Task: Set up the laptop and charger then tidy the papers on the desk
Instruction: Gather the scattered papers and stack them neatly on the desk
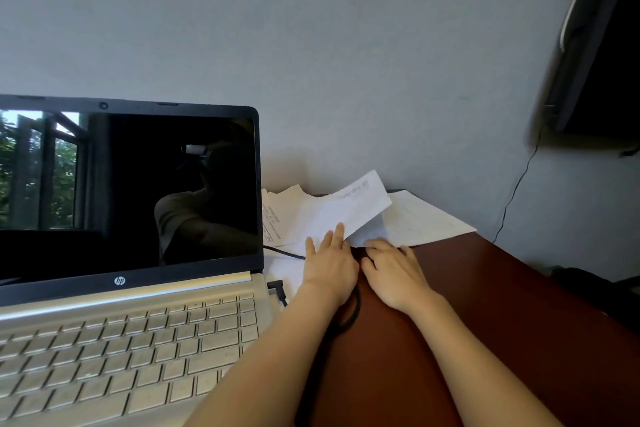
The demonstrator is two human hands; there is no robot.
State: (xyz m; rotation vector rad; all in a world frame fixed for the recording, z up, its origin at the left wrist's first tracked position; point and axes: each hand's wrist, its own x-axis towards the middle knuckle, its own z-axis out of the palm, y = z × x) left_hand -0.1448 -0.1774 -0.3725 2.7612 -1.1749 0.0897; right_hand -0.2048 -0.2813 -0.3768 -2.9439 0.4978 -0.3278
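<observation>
The papers [426,222] lie in a loose, overlapping spread at the centre of the frame, just right of the laptop [128,191] and against the grey wall [346,45]. One white sheet [346,211] sits on top of the rest, its far corner tilted up towards the wall, with a line of faint print near that corner.

The left hand [330,263] is palm down with its fingers straight, the tips lying on the near edge of that sheet. Its thumb is out of sight, so I cannot tell whether it pinches the sheet from below. The right hand [394,274] is just beside it, also palm down, fingers relaxed and slightly spread. Its fingertips touch the near edge of the lower sheets, gripping nothing.

The sheets are white and thin; one at the left carries small printed text, and the one at the right overhangs the reddish-brown desk [502,322].

The laptop stands open at the left, silver keyboard, dark screen. A black charger cable [353,308] loops under the left wrist, and its plug [277,286] is at the laptop's right edge.
</observation>
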